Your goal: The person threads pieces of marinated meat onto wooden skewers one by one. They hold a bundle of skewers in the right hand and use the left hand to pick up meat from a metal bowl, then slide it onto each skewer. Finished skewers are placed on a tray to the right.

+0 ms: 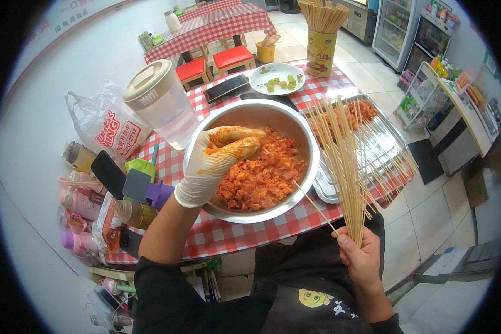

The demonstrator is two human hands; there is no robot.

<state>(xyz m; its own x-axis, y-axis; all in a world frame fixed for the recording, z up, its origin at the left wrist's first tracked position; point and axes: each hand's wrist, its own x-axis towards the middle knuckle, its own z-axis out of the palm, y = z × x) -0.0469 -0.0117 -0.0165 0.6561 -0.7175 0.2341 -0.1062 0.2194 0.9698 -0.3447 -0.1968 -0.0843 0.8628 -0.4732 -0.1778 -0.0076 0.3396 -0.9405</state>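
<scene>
A metal bowl [250,218] of diced, red-marinated meat [259,179] stands before me on a checked tablecloth. My left hand [223,160], in a pale glove smeared orange, hovers over the bowl's left part, its fingers together; whether they pinch any meat cannot be told. My right hand [359,250], bare, holds a bundle of bamboo skewers [348,179] upright and fanned. One single skewer [315,206] sticks out from its thumb and index finger towards the bowl, its tip over the rim. Behind the bundle, a steel tray [327,183] carries meat-loaded skewers [361,110] at its far end.
Beyond the bowl are a plate of green grapes [261,85], a phone [226,88] and a tin of skewers [320,52]. A lidded plastic jug [163,108] stands at the back left. Jars, bottles and a phone on a purple holder [154,192] crowd the left side.
</scene>
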